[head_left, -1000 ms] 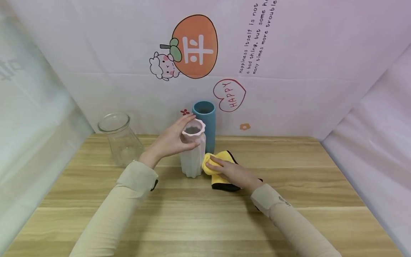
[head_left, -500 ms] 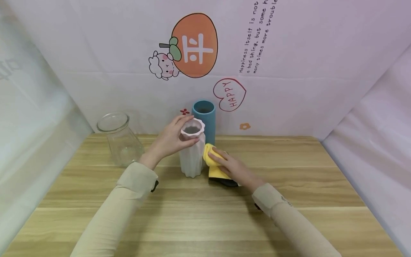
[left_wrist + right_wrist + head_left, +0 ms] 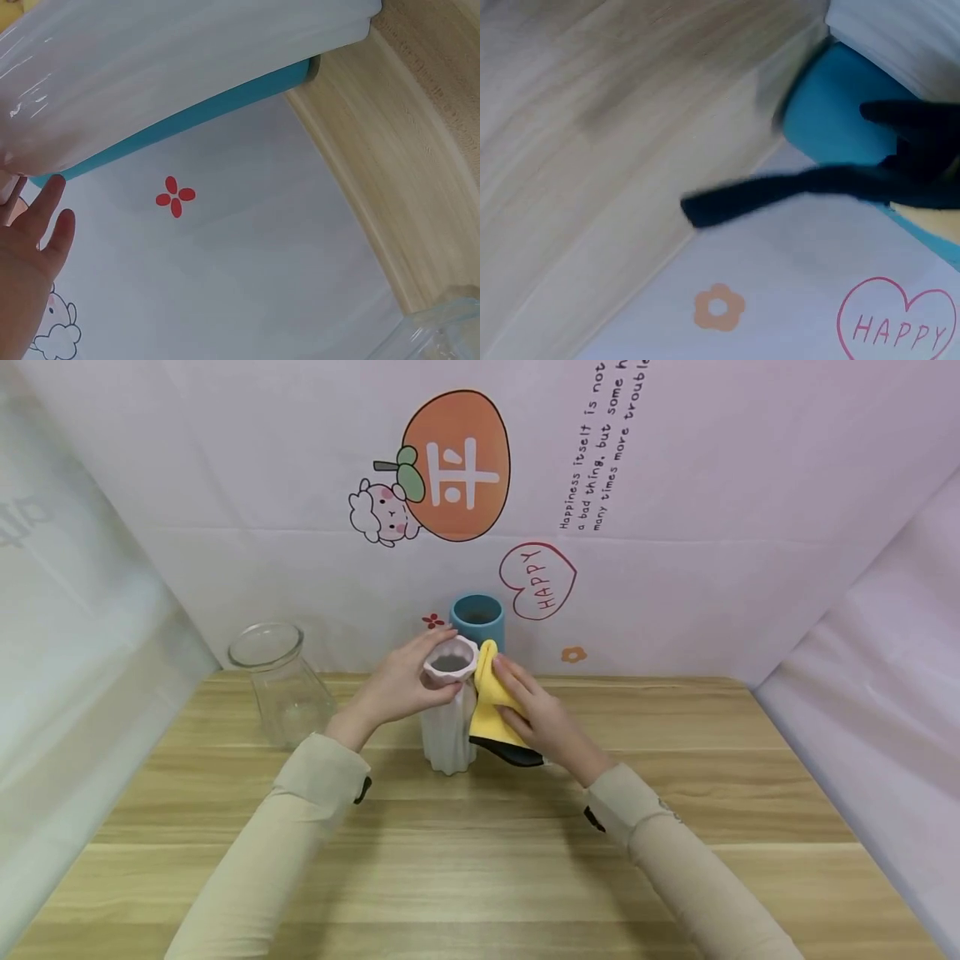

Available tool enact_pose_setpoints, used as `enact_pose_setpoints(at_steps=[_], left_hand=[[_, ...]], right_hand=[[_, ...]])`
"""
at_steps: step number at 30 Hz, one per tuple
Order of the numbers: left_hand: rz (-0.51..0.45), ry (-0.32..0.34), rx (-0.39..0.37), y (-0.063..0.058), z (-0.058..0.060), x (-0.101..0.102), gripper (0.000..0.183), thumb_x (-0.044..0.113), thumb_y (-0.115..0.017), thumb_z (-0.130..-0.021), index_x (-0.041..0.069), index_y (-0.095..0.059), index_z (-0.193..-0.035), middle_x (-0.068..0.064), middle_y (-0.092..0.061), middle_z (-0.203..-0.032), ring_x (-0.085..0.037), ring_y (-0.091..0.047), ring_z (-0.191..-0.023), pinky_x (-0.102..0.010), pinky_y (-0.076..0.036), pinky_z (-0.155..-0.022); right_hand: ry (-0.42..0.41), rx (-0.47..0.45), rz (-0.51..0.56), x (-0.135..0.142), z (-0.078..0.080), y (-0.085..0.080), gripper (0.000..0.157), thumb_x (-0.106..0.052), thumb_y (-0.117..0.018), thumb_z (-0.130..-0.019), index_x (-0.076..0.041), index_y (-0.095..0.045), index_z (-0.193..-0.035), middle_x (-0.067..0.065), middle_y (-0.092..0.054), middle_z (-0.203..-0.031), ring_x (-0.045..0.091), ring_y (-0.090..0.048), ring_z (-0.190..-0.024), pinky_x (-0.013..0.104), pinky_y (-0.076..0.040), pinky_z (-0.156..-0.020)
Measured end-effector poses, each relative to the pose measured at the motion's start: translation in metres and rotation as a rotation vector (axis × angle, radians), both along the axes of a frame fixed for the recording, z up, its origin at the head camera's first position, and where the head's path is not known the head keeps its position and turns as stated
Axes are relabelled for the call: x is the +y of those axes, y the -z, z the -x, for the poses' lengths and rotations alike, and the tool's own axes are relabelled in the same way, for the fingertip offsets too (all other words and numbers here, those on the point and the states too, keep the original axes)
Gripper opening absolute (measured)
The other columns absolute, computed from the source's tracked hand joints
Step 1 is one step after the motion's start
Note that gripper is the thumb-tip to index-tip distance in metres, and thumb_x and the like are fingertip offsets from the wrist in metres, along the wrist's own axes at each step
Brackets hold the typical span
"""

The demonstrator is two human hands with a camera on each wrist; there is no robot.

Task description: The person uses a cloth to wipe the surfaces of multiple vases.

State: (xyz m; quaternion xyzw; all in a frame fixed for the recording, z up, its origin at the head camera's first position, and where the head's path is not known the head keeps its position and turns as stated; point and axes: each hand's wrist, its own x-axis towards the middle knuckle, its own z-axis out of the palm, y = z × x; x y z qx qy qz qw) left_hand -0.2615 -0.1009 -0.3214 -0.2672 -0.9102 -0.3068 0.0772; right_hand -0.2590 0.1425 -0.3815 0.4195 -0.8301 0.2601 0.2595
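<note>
A white fluted vase [image 3: 447, 731] with a scalloped rim stands upright on the wooden table. My left hand [image 3: 401, 683] grips it near the top, thumb in front and fingers round the back of the rim. In my right hand [image 3: 546, 717] is a yellow cloth [image 3: 491, 702] with a black edge, pinched and held up against the vase's right side just below the rim. The cloth's lower part hangs down. Behind the white vase stands a blue vase [image 3: 477, 612], mostly hidden. The left wrist view shows the white vase's side [image 3: 172, 67] close up.
To the left stands a clear glass vase [image 3: 288, 693] with a wide mouth. A white printed cloth backdrop [image 3: 675, 593] rises behind the wooden table [image 3: 480, 877], with white sheets on both sides. The blue vase is close to the backdrop.
My right hand has lifted the yellow cloth off the table, from low beside the white vase up to near its rim. My left hand and the vases have stayed about where they were.
</note>
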Motion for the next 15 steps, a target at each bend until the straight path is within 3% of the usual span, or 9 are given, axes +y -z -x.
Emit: enact_pose_setpoints(at_steps=[8, 15], left_hand=[[0.054, 0.009, -0.023, -0.006, 0.002, -0.002, 0.073, 0.034, -0.07, -0.082, 0.017, -0.039, -0.146, -0.004, -0.035, -0.155, -0.031, -0.038, -0.14, -0.052, -0.036, -0.111], [0.046, 0.022, -0.041, -0.005, 0.002, -0.002, 0.074, 0.033, -0.07, -0.082, 0.016, -0.037, -0.147, -0.004, -0.032, -0.156, -0.03, -0.036, -0.141, -0.054, -0.035, -0.111]], right_hand=[[0.029, -0.141, -0.17, -0.001, -0.003, 0.015, 0.068, -0.016, -0.062, -0.092, 0.0, -0.027, -0.149, 0.02, -0.032, -0.151, 0.037, -0.057, -0.119, 0.042, -0.053, -0.093], [0.027, -0.114, -0.185, 0.004, -0.006, 0.035, 0.067, -0.015, -0.066, -0.089, 0.003, -0.035, -0.145, 0.023, -0.039, -0.147, 0.037, -0.062, -0.112, 0.041, -0.054, -0.09]])
